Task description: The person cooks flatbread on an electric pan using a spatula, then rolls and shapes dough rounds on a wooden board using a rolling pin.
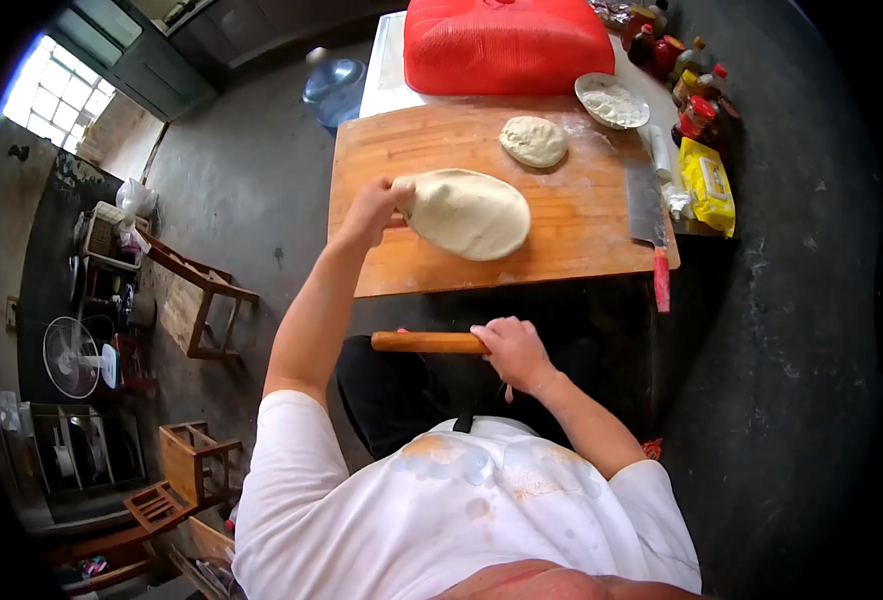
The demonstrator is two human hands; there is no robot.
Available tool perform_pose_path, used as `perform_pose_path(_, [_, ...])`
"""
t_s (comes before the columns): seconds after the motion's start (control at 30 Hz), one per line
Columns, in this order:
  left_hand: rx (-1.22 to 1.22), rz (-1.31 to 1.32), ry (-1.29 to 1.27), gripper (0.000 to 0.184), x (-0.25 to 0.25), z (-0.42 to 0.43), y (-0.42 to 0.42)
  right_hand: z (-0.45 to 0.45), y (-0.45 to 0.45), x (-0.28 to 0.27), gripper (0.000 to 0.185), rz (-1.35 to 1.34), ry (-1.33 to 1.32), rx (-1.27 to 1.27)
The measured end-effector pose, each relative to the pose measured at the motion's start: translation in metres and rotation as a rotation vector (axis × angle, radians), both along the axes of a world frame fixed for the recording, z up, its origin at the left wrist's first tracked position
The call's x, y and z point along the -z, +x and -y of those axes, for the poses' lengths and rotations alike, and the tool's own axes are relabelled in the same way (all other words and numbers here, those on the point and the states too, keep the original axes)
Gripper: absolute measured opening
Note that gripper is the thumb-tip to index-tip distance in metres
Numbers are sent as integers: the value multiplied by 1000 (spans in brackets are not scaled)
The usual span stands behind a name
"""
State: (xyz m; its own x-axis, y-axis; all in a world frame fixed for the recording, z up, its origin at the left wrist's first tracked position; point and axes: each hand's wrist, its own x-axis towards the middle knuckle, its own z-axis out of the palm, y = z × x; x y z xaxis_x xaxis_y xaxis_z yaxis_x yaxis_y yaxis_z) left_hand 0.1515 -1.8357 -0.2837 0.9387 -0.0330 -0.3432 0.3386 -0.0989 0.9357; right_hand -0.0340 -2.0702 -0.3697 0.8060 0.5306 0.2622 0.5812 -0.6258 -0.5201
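Observation:
A flattened oval sheet of dough [470,214] lies over the wooden board [572,262]. My left hand [374,210] pinches its left edge, fingers closed on it. In my right hand [515,350] is a wooden rolling pin [427,343], gripped by its right end and held level over my lap, in front of the board's near edge. A second, smaller and thicker lump of dough [534,142] sits farther back on the board, apart from both hands. Whether the sheet's left part is lifted off the wood I cannot tell.
A cleaver [646,205] lies on the board's right side, its red handle overhanging the near edge. Behind stand a bowl of flour [612,102] and a large red container [509,48]. A yellow wipes packet [708,187] and several bottles and jars [697,117] line the right.

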Motion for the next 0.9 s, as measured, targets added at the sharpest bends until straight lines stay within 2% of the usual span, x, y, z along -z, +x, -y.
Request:
perform_pose_path(0.03, [-6,-10,-3,26,19,-15,-4,2,8,0,36,65,20,4])
perform_pose_path(0.1, [137,-64,624,30,50,-38,-12,6,28,-15,32,134,34,15])
perform_pose_path(0.13, [137,-74,618,30,46,-34,-24,8,40,-22,32,171,40,20])
perform_pose_path(0.2, [178,455,1077,36,37,-23,-51,13,66,-34,32,207,10,34])
perform_pose_path(0.23, [186,584,1021,37,36,-17,-59,12,76,-43,32,211,16,63])
perform_pose_path(0.27, [185,578,1014,37,34,-12,-56,14,86,-48,39,178,-31,69])
perform_pose_path(0.33, [202,540,903,37,32,-9,-44,12,96,-53,40,184,-61,80])
perform_pose_path(0.4, [190,519,920,40,40,-9,-5,9,99,-49,36,187,-45,51])
perform_pose_path(0.47, [157,243,881,40,47,1,34,6,97,-45,32,191,-33,23])
perform_pose_path(0.5, [157,241,876,40,43,6,46,5,94,-44,32,164,-24,0])
perform_pose_path(0.57, [457,-112,885,40,29,13,66,3,90,-40,34,135,1,-24])
perform_pose_path(0.6, [460,-114,882,40,34,13,73,3,88,-41,34,132,-2,-22])
perform_pose_path(0.67, [695,110,912,30,45,12,83,3,85,-44,35,122,-17,-12])
perform_pose_path(0.7, [700,111,909,30,46,11,85,5,85,-42,36,106,-19,-23])
perform_pose_path(0.77, [334,148,273,24,45,1,88,5,87,-40,36,91,-4,-22])
perform_pose_path(0.8, [338,144,273,24,54,-6,91,4,85,-39,36,69,19,-23])
perform_pose_path(0.87, [43,101,237,20,76,-20,104,7,86,-40,38,62,-5,-29])
perform_pose_path(0.9, [117,93,321,16,69,-22,104,7,87,-41,40,53,-22,-30])
